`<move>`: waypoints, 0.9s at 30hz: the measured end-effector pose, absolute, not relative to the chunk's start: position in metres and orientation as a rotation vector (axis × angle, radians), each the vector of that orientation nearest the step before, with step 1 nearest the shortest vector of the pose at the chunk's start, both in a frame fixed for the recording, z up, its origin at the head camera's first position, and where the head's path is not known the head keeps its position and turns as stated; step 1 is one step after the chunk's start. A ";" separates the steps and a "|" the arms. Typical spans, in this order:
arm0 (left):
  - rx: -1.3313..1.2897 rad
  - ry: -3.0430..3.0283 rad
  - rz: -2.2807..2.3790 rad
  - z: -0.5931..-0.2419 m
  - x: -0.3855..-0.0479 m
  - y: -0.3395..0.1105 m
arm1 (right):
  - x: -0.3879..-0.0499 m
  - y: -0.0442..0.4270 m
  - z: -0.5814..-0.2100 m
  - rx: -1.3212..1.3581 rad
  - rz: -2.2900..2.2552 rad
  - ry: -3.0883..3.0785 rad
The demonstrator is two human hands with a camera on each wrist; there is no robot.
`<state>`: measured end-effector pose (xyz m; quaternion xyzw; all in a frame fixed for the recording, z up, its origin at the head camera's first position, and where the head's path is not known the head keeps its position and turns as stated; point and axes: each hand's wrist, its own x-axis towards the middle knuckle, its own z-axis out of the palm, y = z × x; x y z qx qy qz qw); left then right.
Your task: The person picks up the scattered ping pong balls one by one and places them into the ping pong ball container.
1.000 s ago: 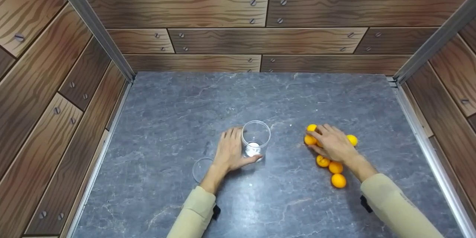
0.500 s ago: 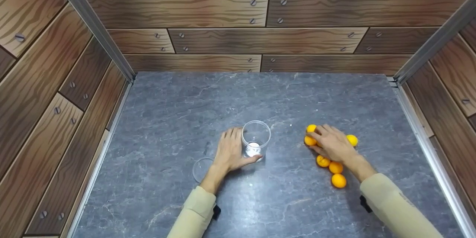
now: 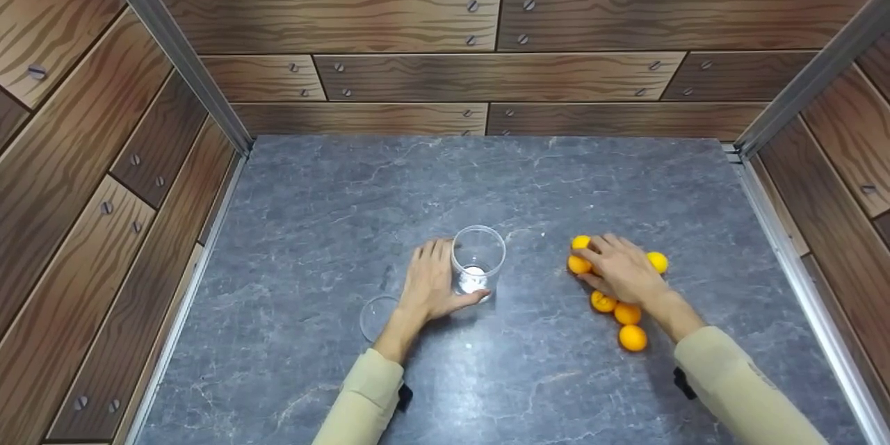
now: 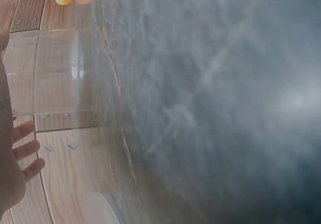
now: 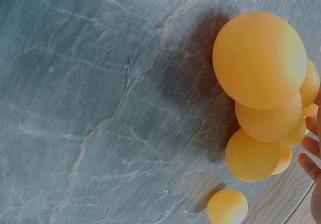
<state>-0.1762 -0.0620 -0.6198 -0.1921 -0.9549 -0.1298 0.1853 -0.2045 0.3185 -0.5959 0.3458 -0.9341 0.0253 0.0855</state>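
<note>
A clear cup stands upright on the table, with something white and round showing at its base. My left hand is around its left side, fingers behind and thumb across the front. In the left wrist view the cup wall lies beside spread fingertips. My right hand is over a cluster of orange balls, its relaxed fingers among the left ones. Balls fill the right side of the right wrist view, fingertips beside them; a firm hold is not visible.
A clear round lid or ring lies by the left wrist. One yellow-orange ball sits right of the right hand. Wood-patterned walls and metal rails border the grey table.
</note>
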 end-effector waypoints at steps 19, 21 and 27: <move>-0.537 -2.701 -0.364 -0.621 -0.176 -0.063 | -0.200 0.304 -0.585 1.016 0.095 -2.758; -0.538 -2.698 -0.364 -0.621 -0.177 -0.063 | -0.200 0.302 -0.584 1.016 0.102 -2.749; -0.535 -2.701 -0.346 -0.622 -0.177 -0.063 | -0.200 0.298 -0.583 1.007 0.152 -2.701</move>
